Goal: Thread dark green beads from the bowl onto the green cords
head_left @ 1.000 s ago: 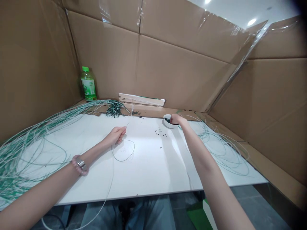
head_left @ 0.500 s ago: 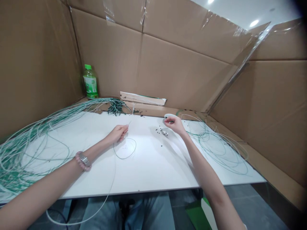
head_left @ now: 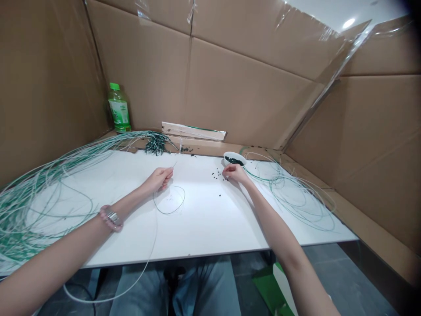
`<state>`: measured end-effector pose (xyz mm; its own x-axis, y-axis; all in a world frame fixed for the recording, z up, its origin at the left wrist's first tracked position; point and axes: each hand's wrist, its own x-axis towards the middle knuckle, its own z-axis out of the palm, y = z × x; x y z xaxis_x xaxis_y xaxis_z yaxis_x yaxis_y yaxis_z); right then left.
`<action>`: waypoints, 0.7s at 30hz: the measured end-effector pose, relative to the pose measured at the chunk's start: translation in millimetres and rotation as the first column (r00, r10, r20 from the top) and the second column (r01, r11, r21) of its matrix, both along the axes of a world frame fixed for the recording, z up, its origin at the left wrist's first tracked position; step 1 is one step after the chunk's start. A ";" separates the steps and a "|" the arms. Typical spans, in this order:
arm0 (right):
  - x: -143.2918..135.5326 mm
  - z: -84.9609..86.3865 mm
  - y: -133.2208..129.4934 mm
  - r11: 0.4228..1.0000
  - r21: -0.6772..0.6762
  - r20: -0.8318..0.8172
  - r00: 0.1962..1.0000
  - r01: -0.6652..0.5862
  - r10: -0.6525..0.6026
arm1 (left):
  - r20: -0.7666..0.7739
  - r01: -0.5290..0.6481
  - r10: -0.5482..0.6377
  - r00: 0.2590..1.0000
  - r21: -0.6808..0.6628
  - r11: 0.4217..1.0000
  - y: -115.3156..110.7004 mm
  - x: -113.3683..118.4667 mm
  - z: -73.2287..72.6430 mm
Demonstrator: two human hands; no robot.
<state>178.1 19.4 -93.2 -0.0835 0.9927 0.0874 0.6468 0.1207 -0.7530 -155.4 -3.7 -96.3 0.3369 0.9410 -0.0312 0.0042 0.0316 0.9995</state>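
Observation:
My left hand pinches a thin white wire close to its tip, which sticks up past the fingers. The wire loops on the white table and hangs over the front edge toward my lap. On the right, my right hand is low over the table with its fingertips together; whatever lies between them is too small to see. Several tiny black pieces are scattered just left of those fingertips. Right behind the hand stands a white bowl with many more black pieces in it.
Bundled green and white wires cover the table's left side, their dark ends at the back. Looser wires lie coiled on the right. A green bottle stands in the back left corner. Cardboard walls enclose the table.
My right hand has come down from the bowl's rim to the table beside the scattered black pieces, uncovering the bowl. My left hand keeps its hold on the wire.

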 end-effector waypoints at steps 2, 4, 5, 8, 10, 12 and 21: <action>0.0 0.4 -0.7 1.000 -0.002 -0.031 0.999 0.010 -0.010 | -0.002 -0.002 0.002 1.000 0.000 1.000 -0.7 0.1 0.5; 0.2 0.4 -1.0 1.000 -0.001 -0.055 0.998 0.021 -0.021 | -0.004 -0.003 0.003 1.000 0.000 1.000 -1.0 0.0 1.0; 0.4 0.3 -1.0 1.000 0.000 -0.064 0.998 0.026 -0.026 | -0.006 -0.003 0.003 1.000 0.000 1.000 -1.0 -0.1 1.2; 0.7 0.1 -1.4 0.999 0.008 -0.079 0.996 0.036 -0.035 | -0.011 -0.003 0.003 1.000 -0.003 1.000 -0.7 -0.3 2.0; 0.3 1.0 -2.1 0.999 0.018 -0.080 0.996 0.039 -0.038 | -0.015 -0.004 0.004 1.000 -0.006 1.000 -0.6 -0.5 2.3; -0.9 2.7 -3.5 0.999 0.032 -0.074 0.997 0.040 -0.037 | -0.015 -0.008 0.008 1.000 -0.009 1.000 -0.8 -0.5 2.4; -8.2 16.5 -9.9 0.984 0.159 -0.124 0.990 0.080 -0.060 | 0.005 -0.005 0.005 1.000 0.005 1.000 -1.2 0.2 2.1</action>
<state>169.9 9.5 -76.7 0.0062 0.9673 0.2535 0.5652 0.2058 -0.7989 -155.2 -4.9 -94.3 0.3325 0.9428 -0.0252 -0.0006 0.0269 0.9996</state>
